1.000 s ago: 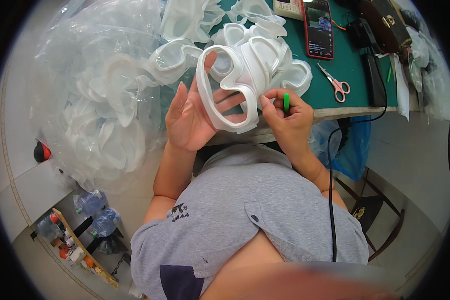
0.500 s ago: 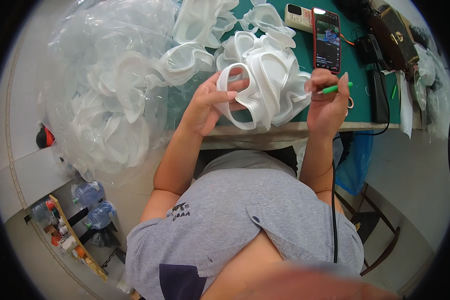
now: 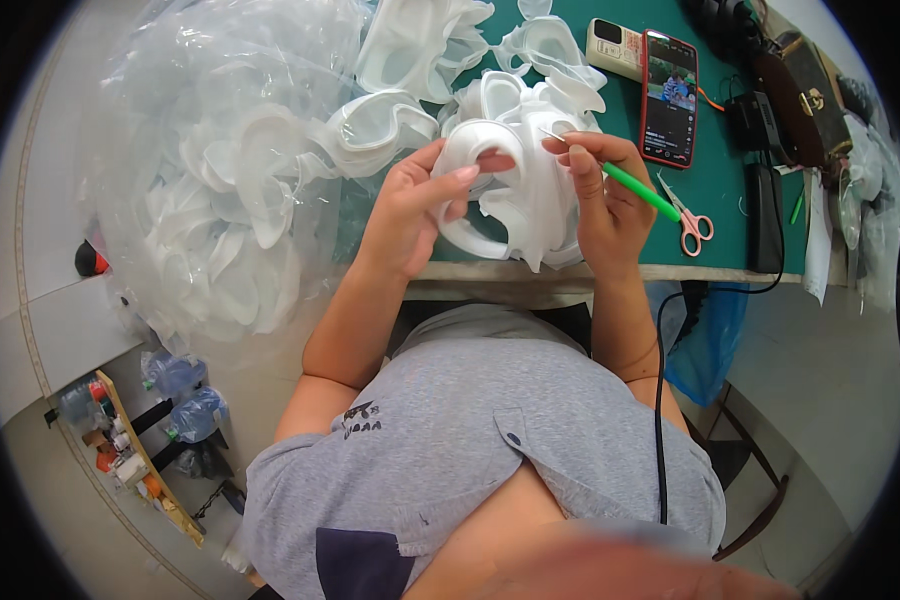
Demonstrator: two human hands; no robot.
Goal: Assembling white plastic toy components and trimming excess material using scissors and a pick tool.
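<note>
My left hand point(image 3: 407, 212) grips a soft white goggle-shaped piece point(image 3: 473, 243), thumb on its near side and fingers reaching through the opening. My right hand point(image 3: 615, 215) is closed around a slim green-handled tool point(image 3: 640, 191) with a thin metal tip. That tip points left, close to the upper right of the held piece; whether it touches cannot be made out. Behind and beside the held piece lies a heap of similar white pieces point(image 3: 555, 88), partly hidden by my hands.
A large clear plastic bag point(image 3: 210, 70) of white pieces fills the left. On the green tabletop point(image 3: 722, 185) lie pink-handled scissors point(image 3: 695, 232), a red-edged phone point(image 3: 670, 120), a cream-coloured device point(image 3: 610, 50) and a black case point(image 3: 763, 215). A black cable point(image 3: 660, 400) hangs at my right.
My right hand has moved left with the green tool, up to the held piece, uncovering the scissors. My left hand has turned the piece slightly. The view has shifted a little.
</note>
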